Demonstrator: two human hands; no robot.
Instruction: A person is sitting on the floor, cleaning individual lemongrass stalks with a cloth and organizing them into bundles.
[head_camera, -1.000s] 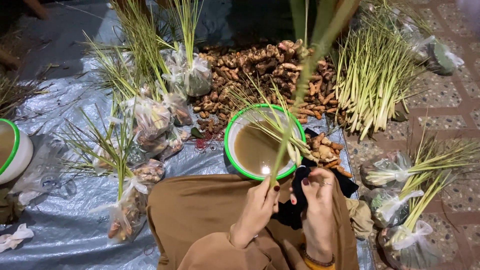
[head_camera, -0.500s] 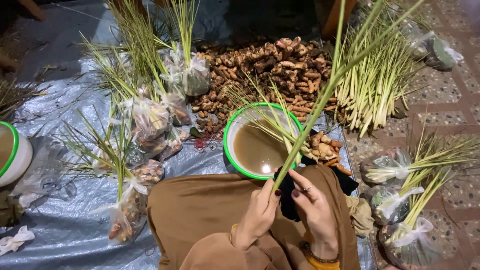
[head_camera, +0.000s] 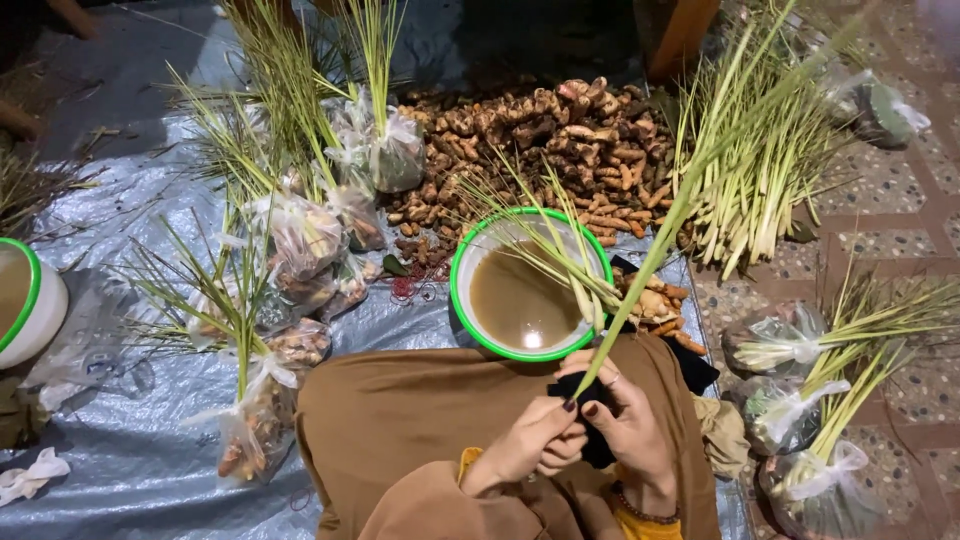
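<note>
In my lap my left hand and my right hand meet over a black bag. Both hands pinch the base of a long green lemongrass stalk that rises up and to the right. Just ahead stands a white bowl with a green rim holding brown water, with several lemongrass stalks lying across it. My brown skirt covers my knees.
A heap of brown roots lies behind the bowl on a grey tarpaulin. Loose lemongrass is piled at the right. Tied clear bags with stalks stand left, more bags on the right. Another green-rimmed bowl sits far left.
The long stalk has swung from near upright to leaning right. My right hand has slid down and closer to my left hand at its base.
</note>
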